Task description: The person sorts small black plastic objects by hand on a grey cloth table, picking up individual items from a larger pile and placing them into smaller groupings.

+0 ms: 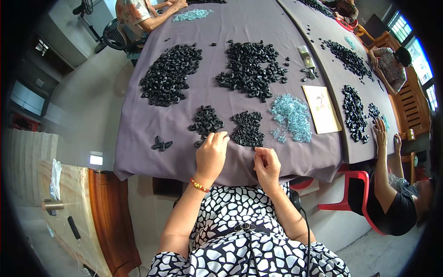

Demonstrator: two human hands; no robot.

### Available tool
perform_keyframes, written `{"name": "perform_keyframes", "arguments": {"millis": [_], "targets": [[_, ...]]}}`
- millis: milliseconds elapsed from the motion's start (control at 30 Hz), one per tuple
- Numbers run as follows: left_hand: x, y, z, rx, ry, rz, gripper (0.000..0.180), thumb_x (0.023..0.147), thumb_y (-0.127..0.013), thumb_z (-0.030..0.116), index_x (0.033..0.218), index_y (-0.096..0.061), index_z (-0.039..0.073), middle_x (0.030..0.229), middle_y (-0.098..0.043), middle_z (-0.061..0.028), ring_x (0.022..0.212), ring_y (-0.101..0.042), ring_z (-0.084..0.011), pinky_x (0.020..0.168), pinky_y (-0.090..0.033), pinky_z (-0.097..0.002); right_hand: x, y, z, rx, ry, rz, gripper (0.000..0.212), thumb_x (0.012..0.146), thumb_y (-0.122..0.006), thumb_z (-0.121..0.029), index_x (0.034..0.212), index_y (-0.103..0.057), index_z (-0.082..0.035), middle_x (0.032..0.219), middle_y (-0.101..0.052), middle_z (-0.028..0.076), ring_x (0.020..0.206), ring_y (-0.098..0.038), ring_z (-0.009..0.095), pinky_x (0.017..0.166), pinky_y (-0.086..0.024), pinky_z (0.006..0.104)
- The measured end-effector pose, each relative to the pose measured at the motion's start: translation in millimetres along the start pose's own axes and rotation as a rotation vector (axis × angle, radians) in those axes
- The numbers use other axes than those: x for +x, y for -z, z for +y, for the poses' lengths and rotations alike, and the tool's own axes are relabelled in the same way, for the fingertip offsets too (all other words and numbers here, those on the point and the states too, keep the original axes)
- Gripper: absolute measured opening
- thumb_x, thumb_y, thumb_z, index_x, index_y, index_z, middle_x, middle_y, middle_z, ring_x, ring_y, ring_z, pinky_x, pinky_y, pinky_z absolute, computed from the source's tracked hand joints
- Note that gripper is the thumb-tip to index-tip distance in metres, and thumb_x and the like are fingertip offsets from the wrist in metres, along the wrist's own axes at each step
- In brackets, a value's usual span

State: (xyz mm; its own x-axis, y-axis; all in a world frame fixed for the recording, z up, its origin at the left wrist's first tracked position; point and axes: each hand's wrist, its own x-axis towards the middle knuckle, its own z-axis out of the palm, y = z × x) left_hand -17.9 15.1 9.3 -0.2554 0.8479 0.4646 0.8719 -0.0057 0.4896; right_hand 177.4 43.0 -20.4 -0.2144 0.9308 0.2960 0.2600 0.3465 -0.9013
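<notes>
My left hand (213, 154), with a red and gold bead bracelet at the wrist, is closed at the near edge of a small pile of black plastic parts (206, 119). Whatever its fingertips hold is hidden. Pinched together, the fingers of my right hand (267, 167) are just below a second pile of small square black parts (248, 128); what sits between them is too small to make out. A few black parts (162, 144) lie grouped to the left. Right of the piles is a heap of clear bluish small pieces (291, 117).
Two larger heaps of black parts (170, 76) (251, 67) lie farther off on the grey tablecloth (207, 53). A pale booklet (321, 109) and a clear bottle (306, 57) are to the right. Other people work around the joined tables; a red chair (346, 191) stands at right.
</notes>
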Motion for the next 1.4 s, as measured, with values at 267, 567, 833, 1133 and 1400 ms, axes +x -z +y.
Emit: {"name": "perform_keyframes", "arguments": {"millis": [267, 567, 833, 1133, 1400], "targets": [[-24.5, -12.0, 31.9, -0.351, 0.097, -0.145, 0.015, 0.097, -0.068, 0.019, 0.107, -0.07, 0.008, 0.097, -0.072, -0.0115, 0.084, -0.071, -0.0324, 0.071, -0.058, -0.0402, -0.1, -4.0, 3.9, 0.063, -0.025, 0.022, 0.022, 0.09, -0.064, 0.01, 0.109, -0.067, -0.002, 0.091, -0.06, 0.005, 0.069, -0.056, 0.01, 0.062, -0.047, 0.0242], [-30.7, -13.2, 31.5, -0.307, 0.134, -0.241, 0.016, 0.096, -0.069, 0.021, 0.106, -0.071, 0.009, 0.096, -0.072, -0.0112, 0.084, -0.071, -0.0329, 0.071, -0.057, -0.0411, 9.5, 11.4, -5.7, -0.107, 0.056, 0.156, 0.025, 0.089, -0.063, 0.011, 0.11, -0.067, -0.002, 0.091, -0.062, 0.007, 0.071, -0.059, 0.013, 0.063, -0.048, 0.0262], [-34.5, -15.8, 29.8, -0.28, 0.07, -0.179, 0.012, 0.097, -0.068, 0.021, 0.102, -0.068, 0.01, 0.095, -0.072, -0.0088, 0.081, -0.071, -0.03, 0.069, -0.059, -0.0399, 34.6, 39.5, 1.6, -0.666, 0.189, 0.14, 0.046, 0.081, -0.059, 0.013, 0.122, -0.069, -0.005, 0.104, -0.06, 0.014, 0.096, -0.061, 0.031, 0.081, -0.052, 0.0388], [-34.2, -14.7, 29.9, -0.265, 0.057, -0.177, 0.011, 0.096, -0.069, 0.02, 0.102, -0.068, 0.011, 0.095, -0.072, -0.0082, 0.079, -0.072, -0.0288, 0.067, -0.059, -0.0384, 28.2, 45.1, 10.1, -0.66, 0.185, 0.069, 0.047, 0.079, -0.062, 0.008, 0.122, -0.07, -0.008, 0.104, -0.06, 0.012, 0.098, -0.061, 0.033, 0.086, -0.05, 0.0434], [-35.4, -15.4, 28.9, -0.283, 0.069, -0.169, 0.013, 0.095, -0.07, 0.02, 0.103, -0.069, 0.01, 0.094, -0.072, -0.0085, 0.08, -0.071, -0.0294, 0.068, -0.058, -0.039, 33.4, 47.8, 6.8, -0.724, 0.183, 0.073, 0.041, 0.079, -0.061, 0.009, 0.115, -0.07, -0.006, 0.103, -0.06, 0.014, 0.095, -0.062, 0.033, 0.084, -0.052, 0.0427]]}}
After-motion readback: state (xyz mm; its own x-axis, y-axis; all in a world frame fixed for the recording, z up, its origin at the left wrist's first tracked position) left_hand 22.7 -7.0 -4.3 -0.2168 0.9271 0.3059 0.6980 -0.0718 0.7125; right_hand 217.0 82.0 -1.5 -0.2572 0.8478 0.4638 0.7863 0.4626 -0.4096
